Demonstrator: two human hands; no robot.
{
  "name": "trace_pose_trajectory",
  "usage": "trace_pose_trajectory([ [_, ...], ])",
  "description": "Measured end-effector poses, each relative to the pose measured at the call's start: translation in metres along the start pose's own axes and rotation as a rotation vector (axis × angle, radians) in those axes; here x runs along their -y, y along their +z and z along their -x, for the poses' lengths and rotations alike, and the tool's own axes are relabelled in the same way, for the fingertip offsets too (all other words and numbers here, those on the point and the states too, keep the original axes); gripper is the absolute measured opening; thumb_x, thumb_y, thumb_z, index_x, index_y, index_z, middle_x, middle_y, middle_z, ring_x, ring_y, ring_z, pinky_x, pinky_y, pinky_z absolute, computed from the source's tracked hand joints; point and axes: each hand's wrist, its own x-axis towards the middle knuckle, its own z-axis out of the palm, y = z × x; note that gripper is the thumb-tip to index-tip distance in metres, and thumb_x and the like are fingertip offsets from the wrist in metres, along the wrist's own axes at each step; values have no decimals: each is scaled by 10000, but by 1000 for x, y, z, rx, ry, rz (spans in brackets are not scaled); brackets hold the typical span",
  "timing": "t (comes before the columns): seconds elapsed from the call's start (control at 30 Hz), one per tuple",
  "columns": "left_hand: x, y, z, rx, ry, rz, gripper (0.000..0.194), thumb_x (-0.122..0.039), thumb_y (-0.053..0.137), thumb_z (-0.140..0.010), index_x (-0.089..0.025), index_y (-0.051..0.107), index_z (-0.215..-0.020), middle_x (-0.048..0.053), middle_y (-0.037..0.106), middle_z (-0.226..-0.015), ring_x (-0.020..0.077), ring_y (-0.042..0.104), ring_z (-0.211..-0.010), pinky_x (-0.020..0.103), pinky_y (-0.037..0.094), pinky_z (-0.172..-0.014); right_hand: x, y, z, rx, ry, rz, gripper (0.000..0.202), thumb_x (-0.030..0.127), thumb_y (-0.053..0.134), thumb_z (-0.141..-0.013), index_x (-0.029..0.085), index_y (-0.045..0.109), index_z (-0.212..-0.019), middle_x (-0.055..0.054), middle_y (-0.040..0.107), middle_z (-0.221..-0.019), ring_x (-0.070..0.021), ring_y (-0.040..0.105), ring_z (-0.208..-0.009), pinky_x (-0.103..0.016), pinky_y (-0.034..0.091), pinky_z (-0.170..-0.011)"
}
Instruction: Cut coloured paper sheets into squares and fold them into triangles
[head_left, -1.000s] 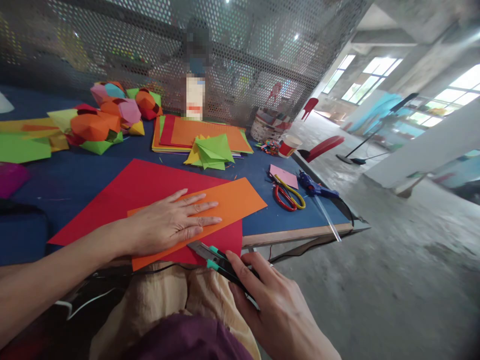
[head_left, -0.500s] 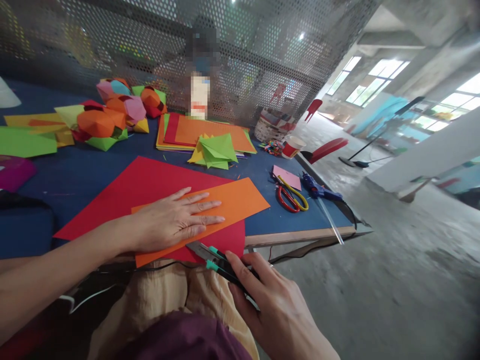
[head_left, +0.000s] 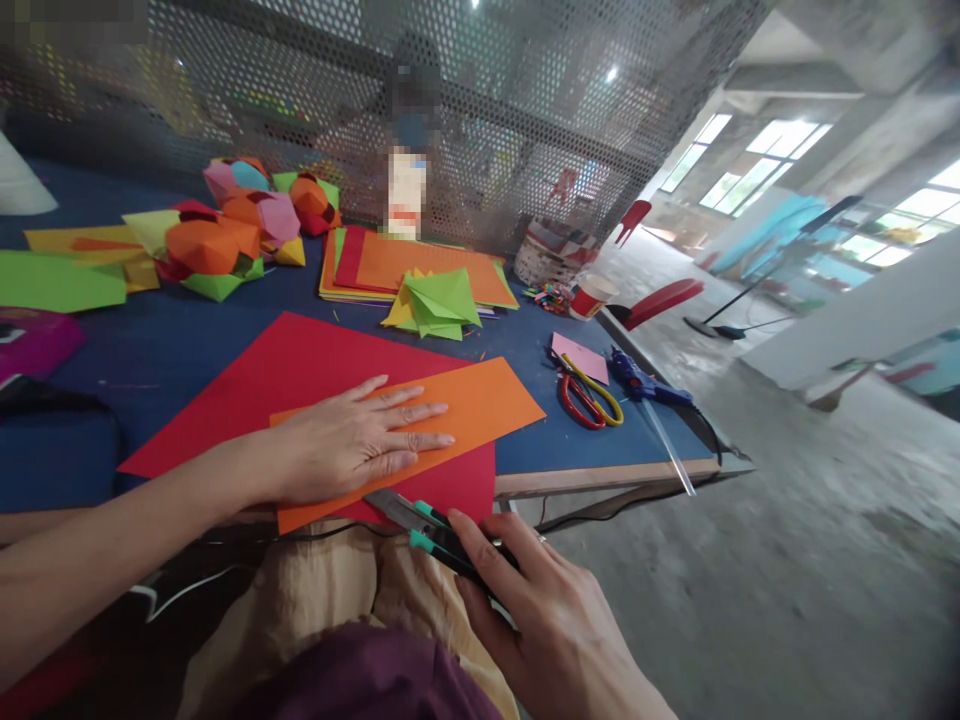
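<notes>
My left hand lies flat with fingers spread on an orange sheet of paper. Beneath that sheet is a larger red sheet, which reaches over the table's near edge. In my right hand is a black and green utility knife, my fingers wrapped round its handle. Its blade is out and meets the near edge of the orange sheet, over the red one. Whether the blade touches the paper's fold or only its edge I cannot tell.
Scissors, a pink paper and a blue glue gun lie at the right. Stacked coloured paper, green folded pieces, paper shapes and a paper cup stand farther back. A perforated metal screen rises behind.
The knife blade has slid slightly left along the orange sheet's near edge. My left hand keeps its place on the paper. The whole view has shifted a little.
</notes>
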Motion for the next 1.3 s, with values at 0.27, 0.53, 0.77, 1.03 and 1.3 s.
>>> trace_pose_trajectory([
  [0.27,-1,-1,0,12,-14,0,468,-565,240,-1080,-539,318,-1542,-125,230,-1707,233,118,-1614,555,29,-1285,0,3,2,53,4,-19,407,207,491,-1032,176,571,-1430,-121,697,-1164,-196,736,-931,-296,643,-760],
  [0.53,-2,-2,0,28,-18,-20,474,-555,228,-1087,-519,305,-1553,-107,215,-1713,238,111,-1615,559,26,-1282,0,5,2,55,-3,-34,432,195,517,-1018,187,550,-1448,-111,695,-1158,-194,728,-929,-287,635,-752],
  [0.77,0,0,0,18,-8,-21,465,-532,249,-1089,-526,306,-1550,-111,219,-1712,231,111,-1615,547,28,-1284,-1,7,1,24,-26,-39,411,198,510,-1021,180,563,-1428,-108,702,-1122,-199,730,-893,-290,635,-708],
  [1.03,1,2,1,-2,-7,-31,458,-524,260,-1090,-543,295,-1547,-130,220,-1709,210,115,-1614,541,43,-1287,0,7,-2,21,-38,-27,394,203,489,-1031,182,585,-1413,-105,710,-1098,-192,729,-889,-279,631,-704],
  [1.3,-1,0,1,-2,-6,-24,459,-512,278,-1090,-525,316,-1547,-108,234,-1708,226,126,-1613,553,44,-1286,1,7,-3,-1,-52,-6,370,212,472,-1039,180,601,-1385,-98,722,-1072,-196,735,-859,-280,633,-678],
])
